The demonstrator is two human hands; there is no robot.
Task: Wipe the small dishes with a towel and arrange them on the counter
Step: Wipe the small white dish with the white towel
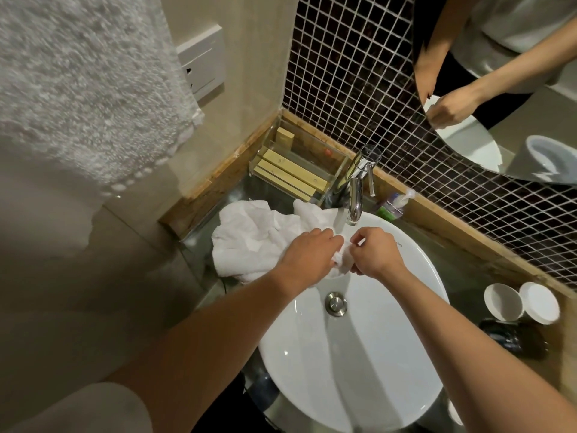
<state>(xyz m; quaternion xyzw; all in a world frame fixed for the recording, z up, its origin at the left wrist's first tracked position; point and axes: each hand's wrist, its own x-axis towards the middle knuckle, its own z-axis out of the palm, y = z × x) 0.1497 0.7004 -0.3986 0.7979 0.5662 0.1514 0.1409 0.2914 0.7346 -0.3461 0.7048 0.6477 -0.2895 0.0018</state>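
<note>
Setting: a bathroom counter seen from above, with a white oval basin (390, 370) in the middle and a chrome tap (354, 201) at its far edge
Left hand: the left hand (307, 254) is closed over a bunched corner of a white towel (249, 239), fingers curled down into the cloth
Right hand: the right hand (376, 253) pinches the same bunched corner from the other side, thumb and fingers pressed together on it
Towel: most of it lies crumpled on the counter left of the basin; the gripped corner is held over the basin, just below the tap spout
Water: a pale streak under the spout suggests water is running, though it is too faint to be sure
Small dishes: a white cup-like dish (502, 301) and a flat white dish (540, 303) sit touching each other on the counter at the right, well apart from both hands
Dark object: something dark and glossy (512, 337) lies just in front of them; what it is cannot be told
Done so far: no dish is in hand
Left to do: judging by this, the towel is only being readied, so the wiping and arranging appear to lie ahead
</note>
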